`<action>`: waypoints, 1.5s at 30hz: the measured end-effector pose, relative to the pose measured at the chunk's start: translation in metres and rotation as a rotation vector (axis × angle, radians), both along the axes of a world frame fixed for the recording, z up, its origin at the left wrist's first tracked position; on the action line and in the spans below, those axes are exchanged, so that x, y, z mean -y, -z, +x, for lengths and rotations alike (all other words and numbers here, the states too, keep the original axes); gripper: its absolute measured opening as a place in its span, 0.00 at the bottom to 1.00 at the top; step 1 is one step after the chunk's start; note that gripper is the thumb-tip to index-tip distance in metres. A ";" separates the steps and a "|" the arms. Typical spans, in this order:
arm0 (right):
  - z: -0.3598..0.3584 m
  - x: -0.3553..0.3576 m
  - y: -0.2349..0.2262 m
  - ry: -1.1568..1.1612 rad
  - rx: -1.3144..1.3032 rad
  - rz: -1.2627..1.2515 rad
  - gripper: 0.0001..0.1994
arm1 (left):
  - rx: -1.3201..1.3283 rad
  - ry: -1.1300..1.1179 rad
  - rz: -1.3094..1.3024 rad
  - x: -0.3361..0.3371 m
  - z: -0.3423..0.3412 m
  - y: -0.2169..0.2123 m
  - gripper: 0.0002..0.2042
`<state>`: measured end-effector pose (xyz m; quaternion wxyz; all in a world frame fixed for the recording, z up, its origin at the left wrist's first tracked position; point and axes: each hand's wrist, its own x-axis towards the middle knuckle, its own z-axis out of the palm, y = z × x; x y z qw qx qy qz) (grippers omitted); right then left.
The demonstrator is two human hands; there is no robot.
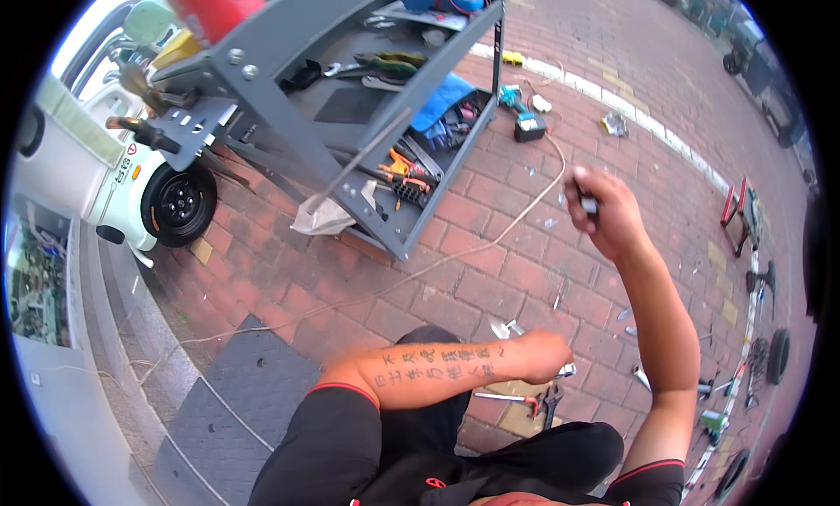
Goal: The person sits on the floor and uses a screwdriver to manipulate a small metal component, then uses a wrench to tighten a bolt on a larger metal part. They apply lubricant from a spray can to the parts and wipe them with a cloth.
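My left hand (544,357) is closed in front of my knees, with my forearm reaching across from the left. From that fist sticks the end of a small shiny metal piece (569,369); its kind is hidden by my fingers. Farther out and to the right, my right hand (605,210) is raised above the brick paving, its fingers curled round a small pale grey piece (591,206) too small to name. On the ground just below my left hand lie a red-handled tool (532,407) and a dark wrench (551,404).
A grey tool cart (332,169) with loaded shelves stands ahead on the left. Near it lies a teal cordless power tool (523,121). A thin cable (472,254) crosses the bricks. A white vehicle's wheel (178,204) is at far left; several tools and tires (778,357) line the right.
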<state>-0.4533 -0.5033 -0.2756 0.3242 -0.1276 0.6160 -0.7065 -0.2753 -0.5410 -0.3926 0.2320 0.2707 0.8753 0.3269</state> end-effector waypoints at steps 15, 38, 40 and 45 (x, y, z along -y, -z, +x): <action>-0.079 0.275 -0.282 0.112 -0.213 -0.241 0.10 | 0.189 -0.412 0.149 0.028 0.052 -0.063 0.06; 0.209 -0.138 -0.211 -0.206 0.507 0.785 0.27 | 0.084 -1.008 0.550 0.024 0.150 -0.376 0.07; 0.255 -0.153 -0.284 -0.119 0.994 0.562 0.27 | -0.010 -0.786 0.553 0.019 0.140 -0.416 0.08; 0.285 -0.183 -0.338 0.262 1.429 -0.212 0.24 | -0.162 -0.428 0.676 -0.056 0.132 -0.492 0.15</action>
